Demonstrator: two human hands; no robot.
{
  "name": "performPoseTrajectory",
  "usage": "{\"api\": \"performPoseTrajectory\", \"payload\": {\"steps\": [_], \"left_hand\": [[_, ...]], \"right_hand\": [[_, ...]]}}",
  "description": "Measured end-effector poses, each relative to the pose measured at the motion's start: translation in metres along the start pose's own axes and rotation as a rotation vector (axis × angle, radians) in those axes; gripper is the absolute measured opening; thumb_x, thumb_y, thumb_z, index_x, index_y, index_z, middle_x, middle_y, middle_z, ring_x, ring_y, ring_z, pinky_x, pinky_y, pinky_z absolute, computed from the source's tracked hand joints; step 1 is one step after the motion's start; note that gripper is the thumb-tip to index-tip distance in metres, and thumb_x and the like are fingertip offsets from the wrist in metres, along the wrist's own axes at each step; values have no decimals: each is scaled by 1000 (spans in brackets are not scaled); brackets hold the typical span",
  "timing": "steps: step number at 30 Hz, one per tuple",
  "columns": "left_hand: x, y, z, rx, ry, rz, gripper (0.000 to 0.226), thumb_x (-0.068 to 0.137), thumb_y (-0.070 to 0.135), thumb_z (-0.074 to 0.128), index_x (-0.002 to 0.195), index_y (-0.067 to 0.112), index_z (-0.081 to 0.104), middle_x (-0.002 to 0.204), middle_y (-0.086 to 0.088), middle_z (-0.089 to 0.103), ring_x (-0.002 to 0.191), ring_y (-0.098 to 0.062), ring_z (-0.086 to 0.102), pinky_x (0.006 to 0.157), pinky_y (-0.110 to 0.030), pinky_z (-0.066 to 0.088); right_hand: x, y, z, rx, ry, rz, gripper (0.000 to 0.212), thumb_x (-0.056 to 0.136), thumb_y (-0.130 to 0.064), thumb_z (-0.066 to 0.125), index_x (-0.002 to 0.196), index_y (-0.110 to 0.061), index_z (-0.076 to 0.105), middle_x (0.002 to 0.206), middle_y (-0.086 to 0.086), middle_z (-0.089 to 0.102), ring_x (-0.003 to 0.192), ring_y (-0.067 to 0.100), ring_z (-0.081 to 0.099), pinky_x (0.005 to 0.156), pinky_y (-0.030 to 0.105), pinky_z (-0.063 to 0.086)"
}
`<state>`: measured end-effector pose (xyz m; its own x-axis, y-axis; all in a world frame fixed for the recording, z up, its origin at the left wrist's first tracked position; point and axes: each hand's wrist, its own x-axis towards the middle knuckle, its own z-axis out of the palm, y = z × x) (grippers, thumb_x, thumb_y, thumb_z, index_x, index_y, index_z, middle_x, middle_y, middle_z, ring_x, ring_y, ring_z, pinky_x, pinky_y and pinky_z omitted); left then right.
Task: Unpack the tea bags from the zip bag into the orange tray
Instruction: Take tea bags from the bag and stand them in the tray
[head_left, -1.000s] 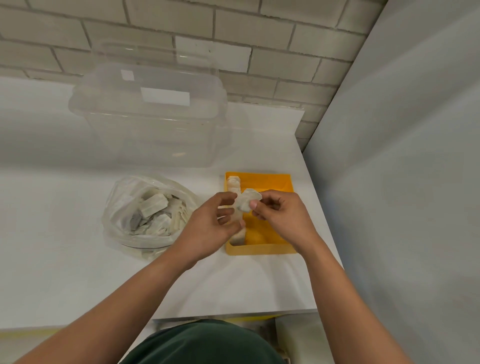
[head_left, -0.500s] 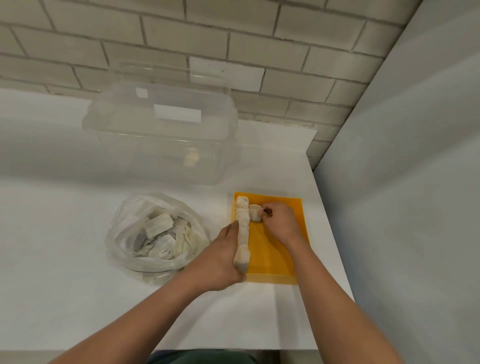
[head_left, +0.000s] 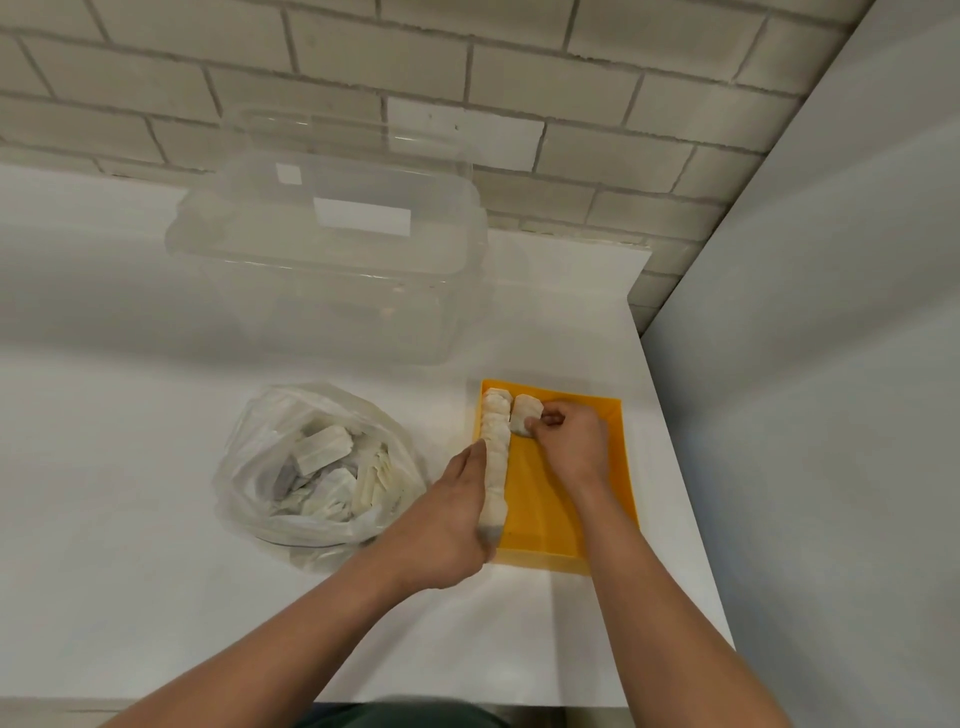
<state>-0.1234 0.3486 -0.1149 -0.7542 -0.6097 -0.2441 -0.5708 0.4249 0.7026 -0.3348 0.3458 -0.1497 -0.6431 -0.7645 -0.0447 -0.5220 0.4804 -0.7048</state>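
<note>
Your hands are no longer together in the air over the orange tray (head_left: 553, 512), where a second ago both pinched one tea bag (head_left: 523, 418). Your right hand (head_left: 571, 441) is now down at the tray's far end, pinching that tea bag just beside the top of the row of tea bags (head_left: 496, 467). Your left hand (head_left: 447, 519) has let go and now lies with straight fingers along the row's left side. Your head view has tipped up, showing more wall.
</note>
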Motion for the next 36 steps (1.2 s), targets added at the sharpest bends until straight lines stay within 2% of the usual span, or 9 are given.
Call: {"api": "performPoseTrajectory", "payload": {"steps": [6, 9, 11, 14, 19, 22, 25, 29, 36], "left_hand": [[-5, 6, 2, -21, -8, -19, 121, 85, 37, 79, 164, 26, -13, 172, 7, 2, 158, -18, 15, 124, -39, 31], [-20, 18, -6, -66, 7, 2, 114, 90, 45, 73, 164, 29, -12, 171, 13, -4, 157, -13, 13, 122, -30, 29], [-34, 22, -17, -96, 74, 75, 99, 93, 44, 70, 165, 34, 3, 169, 15, 12, 152, -9, 28, 119, -27, 35], [-58, 17, -40, -139, 235, 160, 61, 95, 37, 70, 151, 40, 44, 143, 24, 49, 123, 6, 53, 101, -15, 47], [-83, -36, -77, -46, 676, 81, 26, 90, 18, 75, 113, 30, 73, 122, 19, 61, 112, 2, 53, 87, -9, 39], [-88, -85, -93, 161, 765, -102, 25, 83, 18, 83, 107, 25, 76, 134, -4, 57, 126, -26, 42, 97, -33, 42], [-90, -122, -107, 341, 609, -220, 27, 77, 27, 88, 102, 28, 80, 143, -16, 54, 137, -43, 39, 101, -56, 44], [-91, -133, -121, 349, 393, -318, 47, 87, 22, 72, 132, 35, 67, 153, -5, 47, 139, -34, 43, 101, -49, 47], [-91, -139, -129, 73, 396, -83, 76, 81, -7, 49, 151, 22, 48, 160, 6, 39, 134, -26, 52, 100, -47, 53]], "right_hand": [[-6, -1, -1, -54, 48, 7, 22, 86, -40, 79, 100, -22, 80, 96, -4, 78, 91, 17, 70, 83, 36, 57], [-19, -8, -16, -62, 98, -27, 22, 94, -38, 70, 105, -22, 79, 103, -4, 78, 95, 16, 71, 81, 21, 53], [-36, -20, -28, 52, 125, -46, 19, 96, -31, 69, 109, -22, 79, 106, -6, 78, 96, 9, 70, 77, 8, 45], [-70, -51, -34, 301, 116, -85, 17, 93, -27, 74, 109, -25, 80, 105, -15, 77, 96, -3, 69, 87, 14, 53], [-120, -115, -2, 545, -42, -169, 15, 89, -20, 80, 103, -23, 81, 96, -14, 79, 91, 2, 74, 82, 15, 56], [-130, -138, 36, 397, -199, -292, 14, 90, -20, 78, 103, -22, 82, 98, -14, 78, 91, -1, 71, 84, 18, 56], [-130, -150, 67, 43, -375, -348, 15, 94, -25, 71, 106, -27, 81, 100, -13, 78, 92, 3, 70, 85, 21, 54], [-128, -153, 81, -422, -431, -356, 23, 96, -23, 54, 98, -25, 77, 96, -2, 76, 92, 24, 67, 74, 33, 51], [-116, -165, 84, -509, -268, -219, 31, 94, -17, 59, 124, -13, 64, 127, 10, 62, 118, 31, 58, 84, 33, 44]]}}
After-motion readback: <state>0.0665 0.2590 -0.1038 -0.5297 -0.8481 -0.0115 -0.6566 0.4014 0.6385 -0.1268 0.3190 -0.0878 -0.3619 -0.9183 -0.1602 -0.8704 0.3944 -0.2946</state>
